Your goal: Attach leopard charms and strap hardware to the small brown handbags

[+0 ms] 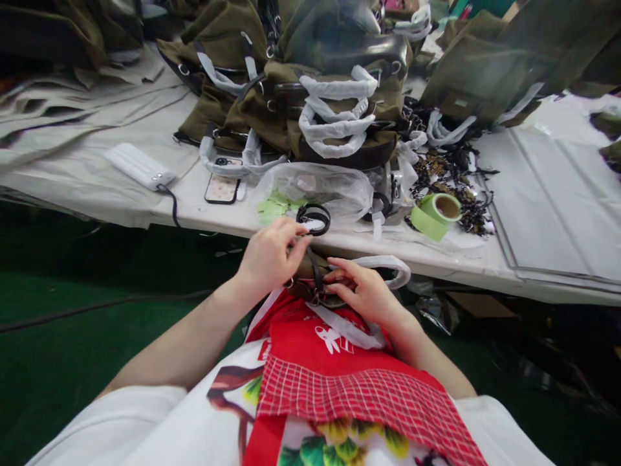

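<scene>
An olive-green bag (305, 268) with dark trim rests at my lap against the table edge. Its handles (391, 262) are wrapped in white film. A narrow black strap (315, 266) runs down over its opening. My left hand (272, 255) is closed, thumb and forefinger pinched at the strap's upper end; the exact grip is partly hidden. Just beyond those fingertips, a coiled black strap (317, 220) lies at the table's edge. On the bag's right side, my right hand (361, 290) has its fingers apart, their tips touching the bag beside the strap.
Several olive bags (334, 116) with wrapped handles are piled at the back. A green tape roll (439, 213), black scraps (451, 171), a clear plastic bag (320, 184), a phone (224, 184) and a white corded device (138, 165) lie on the white table (121, 200).
</scene>
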Motion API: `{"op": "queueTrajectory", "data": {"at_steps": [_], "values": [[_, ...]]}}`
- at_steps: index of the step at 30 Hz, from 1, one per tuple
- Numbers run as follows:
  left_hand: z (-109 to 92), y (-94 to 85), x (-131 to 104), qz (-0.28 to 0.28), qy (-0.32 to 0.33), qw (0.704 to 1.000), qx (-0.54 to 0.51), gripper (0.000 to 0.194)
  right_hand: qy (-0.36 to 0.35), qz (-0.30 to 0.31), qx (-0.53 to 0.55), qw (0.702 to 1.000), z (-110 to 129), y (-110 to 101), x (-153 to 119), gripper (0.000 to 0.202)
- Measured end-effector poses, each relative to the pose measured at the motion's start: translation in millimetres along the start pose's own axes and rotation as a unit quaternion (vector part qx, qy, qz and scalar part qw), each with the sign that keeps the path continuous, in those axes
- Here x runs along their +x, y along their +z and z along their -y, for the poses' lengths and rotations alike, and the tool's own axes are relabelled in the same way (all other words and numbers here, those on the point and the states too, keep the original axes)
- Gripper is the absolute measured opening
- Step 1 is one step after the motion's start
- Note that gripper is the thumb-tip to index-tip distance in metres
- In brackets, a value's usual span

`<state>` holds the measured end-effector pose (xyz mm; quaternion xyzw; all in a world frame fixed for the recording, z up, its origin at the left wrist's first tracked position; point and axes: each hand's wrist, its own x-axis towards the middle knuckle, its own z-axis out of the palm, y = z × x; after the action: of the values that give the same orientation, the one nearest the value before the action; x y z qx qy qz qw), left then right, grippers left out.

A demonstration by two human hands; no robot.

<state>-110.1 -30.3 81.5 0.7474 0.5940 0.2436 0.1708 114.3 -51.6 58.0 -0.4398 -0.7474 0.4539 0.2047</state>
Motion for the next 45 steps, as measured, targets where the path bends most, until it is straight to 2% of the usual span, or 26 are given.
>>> {"op": "queueTrajectory", "data": {"at_steps": [1, 2, 5, 8, 11, 14, 17, 19, 22, 24, 26, 29, 32, 34, 36, 40, 42, 45], "values": [[8, 0.1, 8, -0.015, -0.055, 0.998, 0.031, 0.035, 0.004, -0.009, -0.007, 1.000, 2, -2, 0, 0.038], [15, 2.6, 17, -0.004, -0.103, 0.993, 0.061, 0.039, 0.004, -0.015, -0.027, 1.000, 4, -5, -2, 0.029], [33, 22.4, 40, 0.099, -0.180, 0.971, 0.120, 0.056, -0.012, 0.020, -0.125, 0.992, 7, -16, -12, 0.012], [43, 49.7, 55, 0.128, -0.201, 0.965, 0.113, 0.059, -0.001, 0.086, -0.185, 0.979, -3, -26, -27, 0.015], [50, 69.4, 58, 0.131, -0.209, 0.969, 0.031, 0.045, 0.022, 0.125, -0.217, 0.968, -27, -23, -38, 0.035], [58, 74.3, 56, 0.080, -0.215, 0.972, -0.056, 0.030, 0.018, 0.127, -0.213, 0.969, -52, -10, -37, 0.045], [64, 62.3, 50, -0.018, -0.216, 0.967, -0.131, 0.027, -0.006, 0.086, -0.195, 0.977, -71, -3, -30, 0.028], [63, 44.5, 45, -0.075, -0.204, 0.952, -0.217, 0.028, -0.023, 0.094, -0.170, 0.981, -80, -6, -27, 0.020], [50, 8.5, 33, -0.121, -0.150, 0.925, -0.326, 0.033, -0.046, 0.156, -0.110, 0.981, -92, -17, -23, 0.031], [34, -14.3, 23, -0.120, -0.100, 0.927, -0.342, 0.038, -0.060, 0.176, -0.107, 0.977, -100, -22, -19, 0.042], [17, -30.6, 14, -0.090, -0.051, 0.937, -0.332, 0.043, -0.062, 0.145, -0.158, 0.975, -106, -21, -13, 0.044], [-6, -42.0, 6, -0.001, 0.040, 0.958, -0.285, 0.048, -0.063, 0.069, -0.250, 0.964, -107, -14, -4, 0.032], [-22, -45.3, 5, 0.101, 0.154, 0.968, -0.168, 0.040, -0.104, 0.050, -0.276, 0.954, -90, -10, 1, 0.030], [-29, -46.0, 8, 0.161, 0.198, 0.965, -0.059, 0.034, -0.144, 0.039, -0.277, 0.949, -69, -12, -1, 0.036], [-33, -46.0, 12, 0.201, 0.199, 0.958, 0.054, 0.031, -0.166, 0.023, -0.287, 0.943, -44, -15, -6, 0.033], [-34, -47.1, 19, 0.248, 0.136, 0.934, 0.221, 0.027, -0.166, 0.020, -0.306, 0.937, -4, -19, -15, 0.009], [-34, -49.0, 19, 0.271, 0.113, 0.921, 0.255, 0.024, -0.169, 0.012, -0.306, 0.937, 5, -19, -16, 0.008], [-35, -49.8, 14, 0.297, 0.111, 0.914, 0.253, 0.021, -0.179, 0.002, -0.308, 0.935, 9, -16, -14, 0.007]]}}
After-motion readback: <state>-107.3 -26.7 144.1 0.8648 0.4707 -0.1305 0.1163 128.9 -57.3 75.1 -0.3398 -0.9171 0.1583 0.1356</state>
